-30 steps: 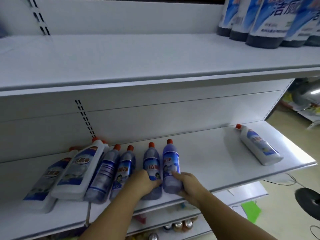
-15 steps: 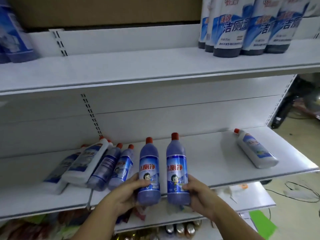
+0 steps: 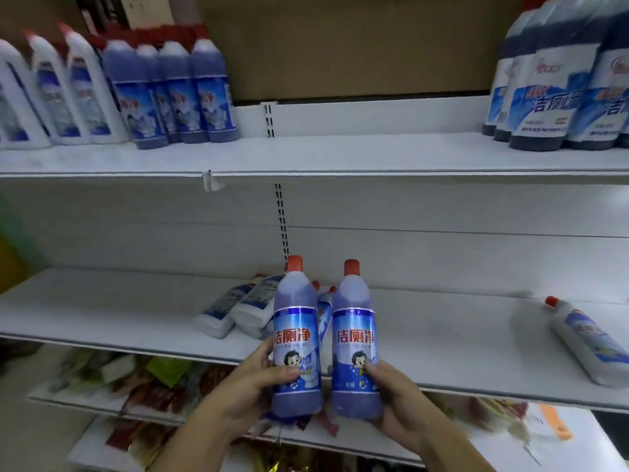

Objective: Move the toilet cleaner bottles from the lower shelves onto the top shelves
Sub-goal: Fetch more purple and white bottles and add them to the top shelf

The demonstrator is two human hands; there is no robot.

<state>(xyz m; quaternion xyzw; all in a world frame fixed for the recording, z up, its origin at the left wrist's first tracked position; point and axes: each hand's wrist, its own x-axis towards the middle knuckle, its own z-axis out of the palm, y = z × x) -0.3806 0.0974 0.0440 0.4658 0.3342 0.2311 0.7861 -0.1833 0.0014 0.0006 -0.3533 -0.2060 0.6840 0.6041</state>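
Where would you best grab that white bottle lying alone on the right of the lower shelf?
Probably around its broad lower body, coming from the front and above. The white bottle lies on its side, red cap toward the back wall, base toward the front edge of the lower shelf, nearest you.

Two bare forearms rise from the bottom edge and angle in toward the middle. The left hand point(image 3: 248, 386) grips the lower half of an upright purple plastic bottle with a red cap and blue label point(image 3: 295, 321), with the thumb laid across the front of the label and the fingers wrapped behind. The right hand point(image 3: 400, 400) grips a second matching purple bottle point(image 3: 355, 321) the same way. Both hands sit side by side at about the same height.
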